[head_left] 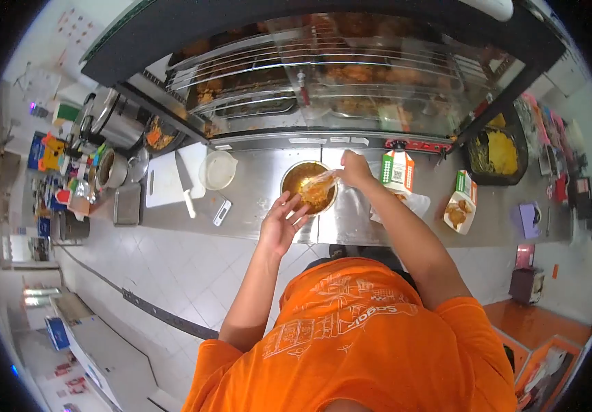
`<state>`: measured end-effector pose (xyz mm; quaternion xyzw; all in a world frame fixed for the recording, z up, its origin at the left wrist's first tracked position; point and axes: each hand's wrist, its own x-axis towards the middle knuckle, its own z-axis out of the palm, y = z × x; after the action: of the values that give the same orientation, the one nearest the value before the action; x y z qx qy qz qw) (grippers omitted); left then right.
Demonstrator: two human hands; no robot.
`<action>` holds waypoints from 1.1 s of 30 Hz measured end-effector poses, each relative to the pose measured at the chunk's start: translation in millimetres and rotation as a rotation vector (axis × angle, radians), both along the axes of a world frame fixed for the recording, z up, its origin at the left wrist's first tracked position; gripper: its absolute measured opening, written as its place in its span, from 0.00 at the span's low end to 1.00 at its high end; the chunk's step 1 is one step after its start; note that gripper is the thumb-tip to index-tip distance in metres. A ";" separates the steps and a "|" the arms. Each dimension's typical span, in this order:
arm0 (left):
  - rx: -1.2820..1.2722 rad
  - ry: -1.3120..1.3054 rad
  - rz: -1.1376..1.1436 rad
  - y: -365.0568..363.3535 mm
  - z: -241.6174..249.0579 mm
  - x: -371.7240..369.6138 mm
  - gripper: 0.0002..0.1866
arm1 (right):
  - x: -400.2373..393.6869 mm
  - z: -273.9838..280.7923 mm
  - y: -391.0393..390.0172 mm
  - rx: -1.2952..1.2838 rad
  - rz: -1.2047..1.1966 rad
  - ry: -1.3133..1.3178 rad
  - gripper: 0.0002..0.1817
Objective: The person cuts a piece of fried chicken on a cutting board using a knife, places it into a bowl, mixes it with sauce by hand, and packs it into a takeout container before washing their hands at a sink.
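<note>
A round metal bowl (286,180) with orange-brown food in it stands on the steel counter. Above it is a clear plastic bag (320,184), its upper end pinched in my right hand (355,169). Palm up with fingers apart, my left hand (283,221) is at the bowl's lower left edge, beside the bag's lower end, and grips nothing. Right of the bowl stands a green, white and orange carton (397,172) with white paper by it. A similar carton (461,206) holding fried pieces lies farther right.
A glass display case (303,82) rises behind the counter (254,206). To the left are a white board (162,182), a knife (186,184), a white tub (218,169) and a thermometer-like device (222,211). A black tray (495,180) with yellow food sits right.
</note>
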<state>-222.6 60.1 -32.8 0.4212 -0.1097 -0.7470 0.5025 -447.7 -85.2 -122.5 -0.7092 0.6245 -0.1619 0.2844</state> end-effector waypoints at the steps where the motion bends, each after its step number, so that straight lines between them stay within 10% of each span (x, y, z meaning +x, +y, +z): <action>1: -0.017 -0.135 0.016 4.9 4.1 -0.6 0.25 | -0.7 -7.3 3.4 -0.046 -0.076 -0.003 0.17; 12: 0.244 -0.564 0.274 149.5 -22.8 62.4 0.24 | -2.5 -22.1 22.6 -0.145 0.104 -0.113 0.01; 21: 0.819 -0.703 0.487 455.7 -199.2 148.8 0.15 | 38.3 -33.8 19.7 0.230 0.007 -0.254 0.10; 24: 0.776 -0.924 0.151 583.5 -250.7 157.6 0.15 | 91.8 -36.9 15.4 0.326 -0.050 -0.342 0.13; 33: 1.043 -0.590 0.451 588.3 -186.7 251.7 0.14 | 392.8 33.6 19.8 0.582 -0.089 -0.619 0.13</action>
<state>29.1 648.4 -219.5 0.8111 0.2260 -0.4305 0.3250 -54.8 -65.4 -88.9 -0.4895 0.5595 -0.1960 0.6395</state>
